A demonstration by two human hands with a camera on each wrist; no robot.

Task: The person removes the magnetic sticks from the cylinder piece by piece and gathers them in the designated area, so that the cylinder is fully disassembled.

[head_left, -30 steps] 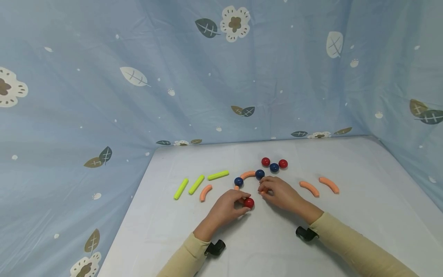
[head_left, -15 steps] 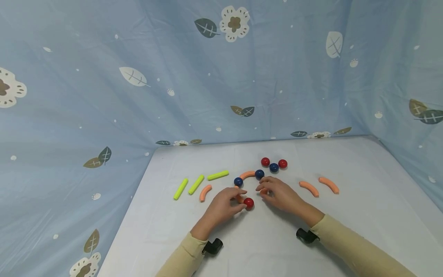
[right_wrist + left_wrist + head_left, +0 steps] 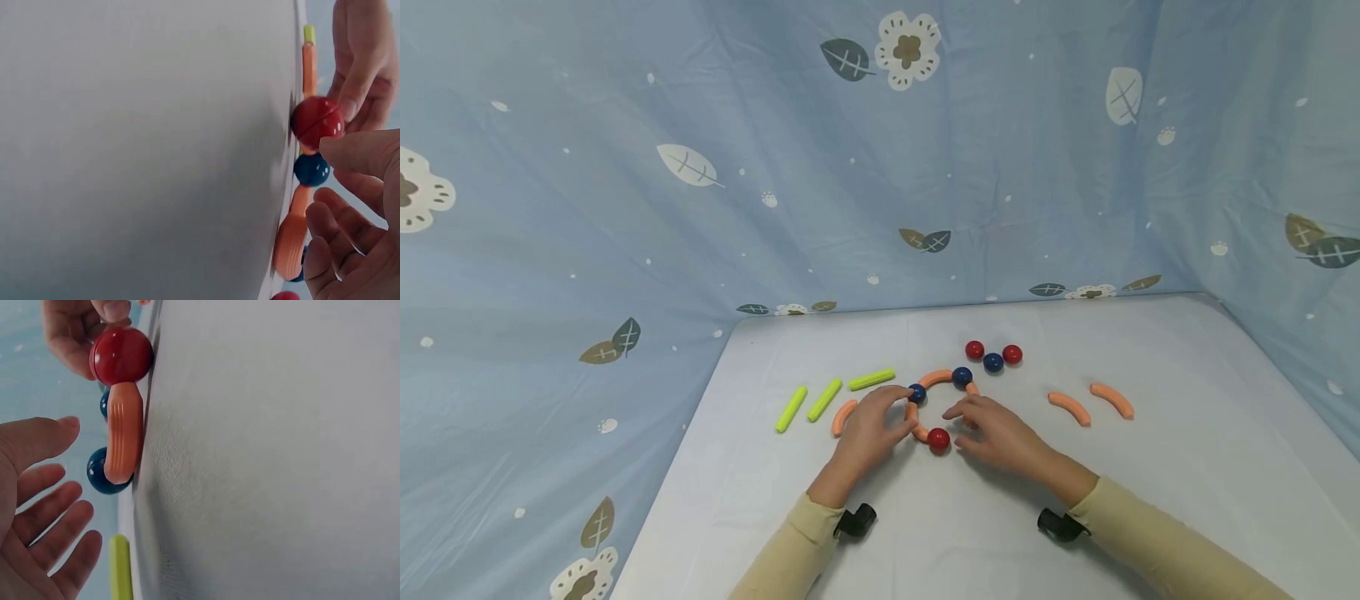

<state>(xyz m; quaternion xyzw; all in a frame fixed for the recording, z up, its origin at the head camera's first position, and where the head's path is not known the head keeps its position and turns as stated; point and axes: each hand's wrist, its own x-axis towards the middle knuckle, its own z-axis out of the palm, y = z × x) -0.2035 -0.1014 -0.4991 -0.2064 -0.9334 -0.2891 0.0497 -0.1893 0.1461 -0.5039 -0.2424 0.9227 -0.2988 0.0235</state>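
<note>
In the head view a ring of curved orange rods and balls lies mid-table. A red ball [image 3: 938, 441] sits at its near end, joined to an orange rod [image 3: 124, 431]. Two blue balls [image 3: 962, 377] flank the far orange rod [image 3: 936, 377]. My left hand [image 3: 867, 429] is held over the ring's left side, fingers spread and holding nothing. My right hand [image 3: 1000, 433] is on the right with loosely bent fingers, its thumb close to the red ball in the right wrist view. That hand covers part of the right orange rod [image 3: 973, 389].
Several lime-green sticks [image 3: 825, 400] lie left of the ring, beside a loose orange rod [image 3: 843, 417]. Behind it are two red balls [image 3: 974, 350] and a blue ball [image 3: 992, 362]. Two more orange rods [image 3: 1070, 409] lie to the right. A blue patterned curtain [image 3: 880, 167] borders the table.
My left hand has let go of the red ball and drawn back to the left. The right hand has shifted slightly left and nearer, uncovering the upper part of the right orange rod.
</note>
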